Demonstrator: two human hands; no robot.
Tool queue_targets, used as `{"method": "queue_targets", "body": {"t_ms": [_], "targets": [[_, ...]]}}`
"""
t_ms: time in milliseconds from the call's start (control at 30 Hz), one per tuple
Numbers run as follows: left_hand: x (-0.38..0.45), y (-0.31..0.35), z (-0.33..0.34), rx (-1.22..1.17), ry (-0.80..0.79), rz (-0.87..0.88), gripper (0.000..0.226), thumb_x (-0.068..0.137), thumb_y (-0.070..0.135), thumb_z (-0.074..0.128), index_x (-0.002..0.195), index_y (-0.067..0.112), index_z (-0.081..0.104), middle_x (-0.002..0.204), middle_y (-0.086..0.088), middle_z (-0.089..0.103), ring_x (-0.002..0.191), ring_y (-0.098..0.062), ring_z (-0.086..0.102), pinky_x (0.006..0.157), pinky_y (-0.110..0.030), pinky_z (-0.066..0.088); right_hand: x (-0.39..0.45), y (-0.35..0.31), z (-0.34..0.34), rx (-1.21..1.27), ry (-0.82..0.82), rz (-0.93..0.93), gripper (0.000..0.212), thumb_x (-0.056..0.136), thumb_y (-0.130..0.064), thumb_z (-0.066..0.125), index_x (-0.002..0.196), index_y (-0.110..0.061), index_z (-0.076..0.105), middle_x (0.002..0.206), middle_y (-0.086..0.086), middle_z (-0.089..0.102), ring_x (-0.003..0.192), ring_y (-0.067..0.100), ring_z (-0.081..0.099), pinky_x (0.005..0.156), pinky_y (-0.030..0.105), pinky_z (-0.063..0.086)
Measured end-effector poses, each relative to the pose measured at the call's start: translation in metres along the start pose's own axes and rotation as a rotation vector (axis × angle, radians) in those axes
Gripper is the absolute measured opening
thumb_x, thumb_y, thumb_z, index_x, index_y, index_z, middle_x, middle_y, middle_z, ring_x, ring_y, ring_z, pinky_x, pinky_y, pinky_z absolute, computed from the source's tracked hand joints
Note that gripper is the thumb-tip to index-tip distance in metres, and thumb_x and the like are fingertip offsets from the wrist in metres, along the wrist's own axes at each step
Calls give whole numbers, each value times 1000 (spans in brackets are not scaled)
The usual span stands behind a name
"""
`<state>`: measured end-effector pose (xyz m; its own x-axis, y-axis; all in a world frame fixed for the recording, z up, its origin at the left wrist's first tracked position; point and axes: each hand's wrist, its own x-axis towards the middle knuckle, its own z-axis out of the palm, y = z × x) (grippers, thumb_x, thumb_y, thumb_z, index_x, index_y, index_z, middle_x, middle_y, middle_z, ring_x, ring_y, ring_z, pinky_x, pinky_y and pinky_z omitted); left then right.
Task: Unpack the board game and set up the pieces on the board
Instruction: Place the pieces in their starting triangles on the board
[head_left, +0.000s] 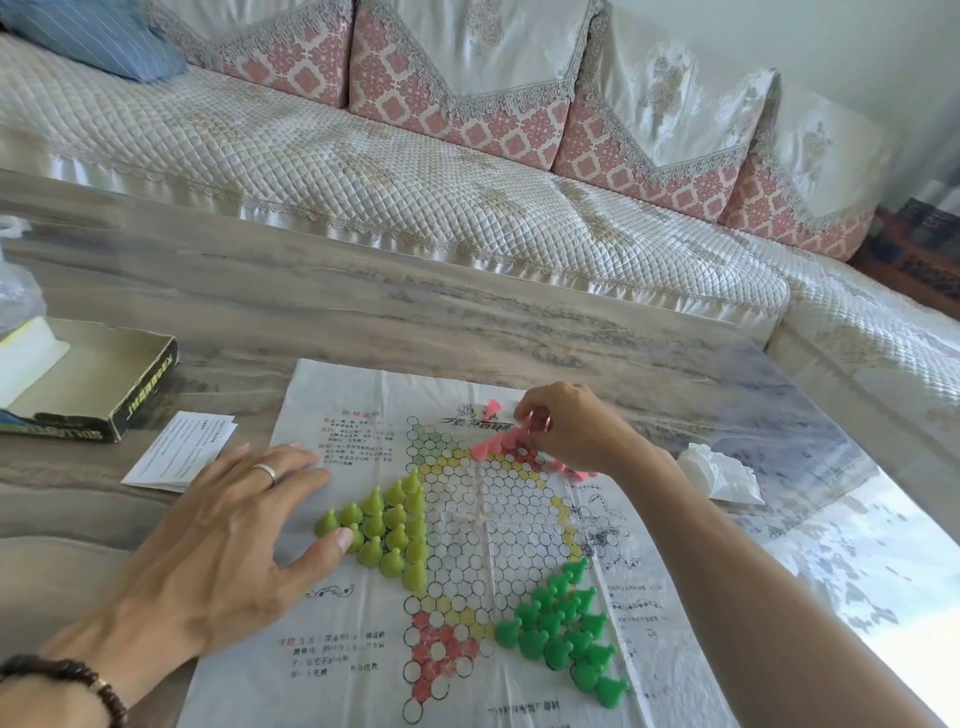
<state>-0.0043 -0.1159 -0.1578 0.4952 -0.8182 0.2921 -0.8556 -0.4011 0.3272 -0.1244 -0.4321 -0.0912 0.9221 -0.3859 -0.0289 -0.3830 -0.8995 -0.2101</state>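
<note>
Several pink pieces (519, 441) sit half-hidden under right hand (566, 423) fingers.

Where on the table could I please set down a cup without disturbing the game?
Free: the bare table beyond the board sheet, toward the sofa. Crowded: the near left, with the box, leaflet and left hand.

A silver ring (266, 472) on the left hand (218, 535); dark beaded bracelet (78, 680) at its wrist.
</note>
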Motion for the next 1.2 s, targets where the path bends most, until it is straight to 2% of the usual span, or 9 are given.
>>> {"method": "queue_targets", "body": {"t_ms": [133, 267, 333, 433, 633, 767, 900, 1067, 1200], "targets": [[1, 0, 1, -1, -2, -2, 64, 82, 66, 39, 114, 18, 67, 127, 5, 60, 123, -12, 50, 108, -33, 26, -1, 10, -7, 58, 76, 44, 29, 88, 0, 57, 113, -14, 62, 83, 6, 69, 75, 20, 68, 69, 31, 59], [1, 0, 1, -3, 7, -6, 62, 81, 65, 40, 112, 18, 67, 124, 5, 60, 120, -15, 53, 107, -33, 26, 0, 12, 1, 10, 73, 19, 25, 96, -19, 55, 120, -19, 64, 96, 2, 73, 75, 14, 70, 77, 31, 59], [1, 0, 1, -2, 7, -8, 62, 81, 65, 40, 112, 18, 67, 124, 5, 60, 120, -14, 52, 107, -32, 25, 1, 10, 3, 8, 80, 27, 23, 97, -22, 56, 117, -17, 67, 99, 0, 72, 75, 11, 68, 79, 27, 56], [1, 0, 1, -2, 3, -6, 62, 82, 65, 40, 113, 19, 67, 126, 6, 59, 121, -13, 50, 108, -32, 25, 3, 12, 3, -6, 92, 51, 16, 93, -15, 60, 106, -15, 70, 92, -3, 70, 77, 12, 67, 80, 32, 58], [1, 0, 1, -4, 9, -3, 62, 81, 66, 41, 112, 19, 67, 126, 6, 60, 121, -13, 51, 108, -36, 27, -1, 17, 2, -5, 123, 102, 7, 91, -18, 59, 88, -22, 62, 81, -1, 68, 64, 17, 68, 63, 40, 60], [2, 0, 1, -5, 8, -4, 63, 81, 66, 40, 112, 18, 68, 126, 5, 60, 121, -13, 51, 108, -36, 28, -2, 17, -5, 64, 158, 121, 2, 91, -14, 60, 91, -16, 60, 76, -5, 66, 62, 12, 67, 62, 36, 60], [1, 0, 1, -8, 3, -6, 64, 81, 66, 40, 114, 19, 67, 128, 5, 59, 122, -13, 51, 109, -36, 26, -2, 17, -11, 106, 123, 134, 20, 89, -13, 65, 102, -18, 51, 75, -6, 65, 64, 9, 66, 59, 24, 55], [1, 1, 0, -15, 3, -12, 65, 81, 67, 38, 116, 19, 66, 129, 5, 58, 124, -12, 49, 110, -37, 28, 3, 16, -14, 10, 102, 101, 4, 88, -13, 67, 89, -13, 64, 74, -9, 61, 64, 5, 60, 59, 15, 48], [1, 0, 0, -17, -1, -13, 66, 82, 67, 37, 117, 19, 66, 130, 5, 58, 125, -12, 48, 110, -36, 27, 7, 11, -13, -77, -5, -8, 15, 94, -19, 62, 90, -9, 72, 80, -8, 66, 66, 7, 65, 66, 22, 57]]}}
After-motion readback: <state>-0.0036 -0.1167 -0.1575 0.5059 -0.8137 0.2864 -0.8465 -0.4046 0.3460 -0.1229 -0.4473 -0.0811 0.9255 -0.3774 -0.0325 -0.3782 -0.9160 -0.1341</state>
